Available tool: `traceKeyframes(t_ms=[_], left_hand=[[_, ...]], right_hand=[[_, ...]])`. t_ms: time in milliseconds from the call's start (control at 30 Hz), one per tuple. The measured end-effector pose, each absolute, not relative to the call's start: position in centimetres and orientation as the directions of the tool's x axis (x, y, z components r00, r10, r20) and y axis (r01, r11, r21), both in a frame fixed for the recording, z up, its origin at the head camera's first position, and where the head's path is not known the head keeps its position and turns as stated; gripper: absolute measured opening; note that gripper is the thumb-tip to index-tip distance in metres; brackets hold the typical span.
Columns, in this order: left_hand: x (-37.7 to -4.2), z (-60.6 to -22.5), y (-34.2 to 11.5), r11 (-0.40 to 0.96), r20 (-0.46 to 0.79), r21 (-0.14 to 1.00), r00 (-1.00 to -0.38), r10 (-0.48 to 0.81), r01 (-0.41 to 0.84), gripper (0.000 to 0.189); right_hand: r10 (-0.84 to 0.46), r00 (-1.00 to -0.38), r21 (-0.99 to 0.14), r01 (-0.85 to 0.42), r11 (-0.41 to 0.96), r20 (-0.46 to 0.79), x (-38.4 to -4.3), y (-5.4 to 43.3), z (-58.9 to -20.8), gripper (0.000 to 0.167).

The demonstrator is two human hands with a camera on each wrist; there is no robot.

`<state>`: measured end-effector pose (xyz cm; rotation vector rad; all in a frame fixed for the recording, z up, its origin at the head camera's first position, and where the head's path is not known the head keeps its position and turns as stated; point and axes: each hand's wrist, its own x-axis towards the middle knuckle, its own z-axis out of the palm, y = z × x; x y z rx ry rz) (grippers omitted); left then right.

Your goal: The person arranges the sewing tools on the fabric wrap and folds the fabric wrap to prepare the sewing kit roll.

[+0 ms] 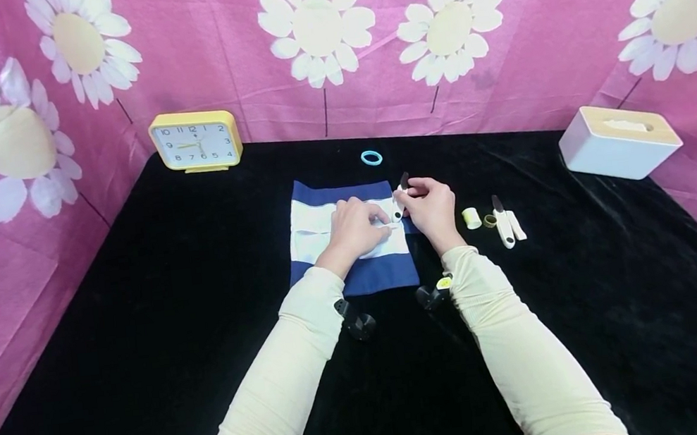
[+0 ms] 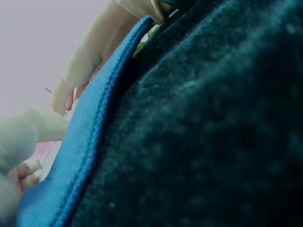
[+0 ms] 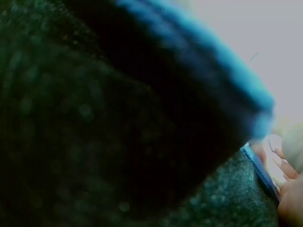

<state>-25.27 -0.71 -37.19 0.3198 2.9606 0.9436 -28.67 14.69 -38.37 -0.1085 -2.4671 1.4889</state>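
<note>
A blue-and-white striped cloth [image 1: 313, 246] lies on the black table, with a fold line across its white band. My left hand [image 1: 354, 227] rests on the white band, thumb and index finger pinching the cloth near its right side. At the right edge, my right hand [image 1: 430, 205] grips a small white-handled cutter [image 1: 398, 206], its dark blade pointing away. The left wrist view shows the cloth's blue stitched edge [image 2: 90, 127] close up, partly hiding the fingers of both hands. In the right wrist view, a blurred blue edge [image 3: 208, 66] fills the top.
Right of my hands lie a yellow thread spool [image 1: 471, 218], a small olive ring [image 1: 490, 220], a second white-handled cutter [image 1: 504, 224] and a white piece [image 1: 516, 225]. A light-blue ring [image 1: 371, 157] lies beyond the cloth. A yellow clock [image 1: 197, 141] and tissue box [image 1: 620, 141] stand farther back.
</note>
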Motion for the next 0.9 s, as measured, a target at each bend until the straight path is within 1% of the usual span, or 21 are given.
traceKeyframes(t_ms=[200, 500, 900], left_hand=[[-25.32, -37.61, -0.86, 0.776, 0.076, 0.601, -0.98, 0.186, 0.194, 0.018], [-25.33, -37.89, -0.94, 0.767, 0.104, 0.605, -0.976, 0.191, 0.214, 0.017], [-25.26, -38.0, -1.03, 0.753, 0.131, 0.606, -0.966, 0.225, 0.257, 0.016]], right_hand=[[0.19, -0.96, -0.858, -0.083, 0.506, 0.205, -28.8, 14.68, -38.43, 0.037], [0.181, -0.96, -0.835, -0.081, 0.545, 0.212, -28.83, 14.64, -38.52, 0.038], [0.162, -0.955, -0.76, -0.089, 0.643, 0.249, -28.56, 14.46, -38.56, 0.037]])
